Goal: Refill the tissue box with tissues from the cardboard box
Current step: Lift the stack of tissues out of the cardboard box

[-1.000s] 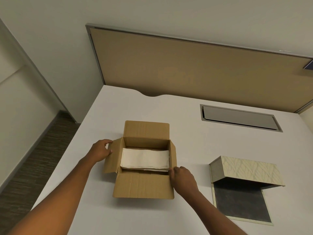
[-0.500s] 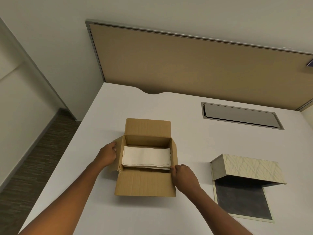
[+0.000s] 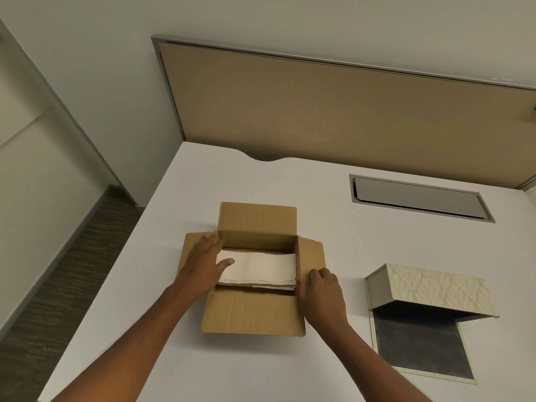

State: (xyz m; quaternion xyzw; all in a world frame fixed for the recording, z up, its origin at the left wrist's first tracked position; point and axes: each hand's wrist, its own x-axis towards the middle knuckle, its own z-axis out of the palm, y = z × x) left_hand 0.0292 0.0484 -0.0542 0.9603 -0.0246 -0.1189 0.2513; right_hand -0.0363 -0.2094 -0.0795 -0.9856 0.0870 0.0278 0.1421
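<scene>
An open brown cardboard box (image 3: 255, 311) sits mid-table with all flaps folded out. Inside lies a stack of white tissues (image 3: 264, 266). My left hand (image 3: 204, 261) reaches over the left flap, fingers spread, thumb resting on top of the stack's left end. My right hand (image 3: 320, 288) is at the box's right wall, its fingertips curled at the stack's right end. The patterned cream tissue box (image 3: 429, 288) stands to the right, tipped up, with its dark inner base panel (image 3: 420, 346) lying flat in front of it.
The white table (image 3: 333, 233) has a recessed grey cable hatch (image 3: 417, 197) at the back right. A tan partition panel (image 3: 333, 111) stands behind the table. The table's left edge drops to dark carpet (image 3: 58, 285).
The left flap has gone from upright to flat. My left hand moved from the flap's outer side into the box onto the tissues. My right hand stays at the box's right wall.
</scene>
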